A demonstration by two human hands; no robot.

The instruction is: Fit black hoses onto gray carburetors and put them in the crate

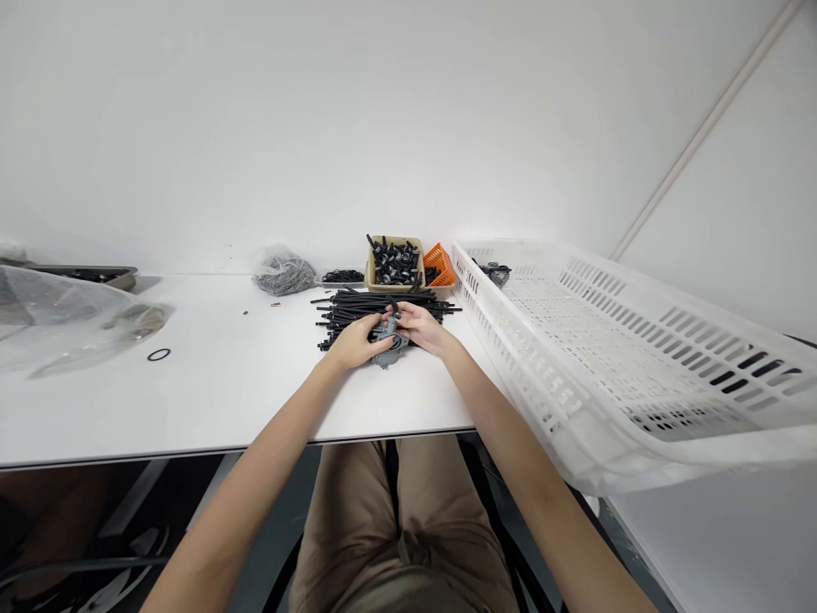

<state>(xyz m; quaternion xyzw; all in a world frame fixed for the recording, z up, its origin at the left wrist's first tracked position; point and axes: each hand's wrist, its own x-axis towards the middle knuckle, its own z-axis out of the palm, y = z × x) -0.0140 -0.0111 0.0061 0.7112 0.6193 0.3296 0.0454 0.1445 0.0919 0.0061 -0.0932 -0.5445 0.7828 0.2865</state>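
Both my left hand (354,342) and my right hand (425,329) grip a grey moulded part (388,351) just in front of the pile, low over the white table (223,400). My fingers cover most of its top, and its lower end shows below my hands. A loose pile of long black rods or tubes (383,303) lies directly behind my hands, and its front edge touches or passes under them. Behind the pile, a tan tray (396,241) holds several black pieces.
An orange basket (440,266) stands next to the tan tray. A large white perforated crate (529,375) sits tilted at the right. On the left are a bag of small parts (282,272), a coil of black cord (343,276), a black O-ring (159,354), and clear plastic sheeting (57,319).
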